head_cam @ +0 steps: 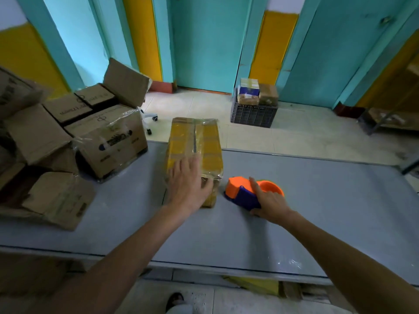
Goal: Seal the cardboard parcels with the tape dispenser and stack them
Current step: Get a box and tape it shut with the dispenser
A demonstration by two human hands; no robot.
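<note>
A: One grey desk [317, 211]. Heap of cardboard boxes [108, 141] at left end; print blurred, unreadable.
B: One taped parcel [195, 141] mid-desk. Left hand [188, 184] flat on top, fingers [183, 166] released.
A: One orange-and-blue tape dispenser [240, 191] just right of parcel, on desk. Right hand [269, 200] grasping it.

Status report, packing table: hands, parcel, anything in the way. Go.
Left hand flat on parcel. Right hand grips dispenser, down on table beside parcel. Boxes piled left, clear of both.
</note>
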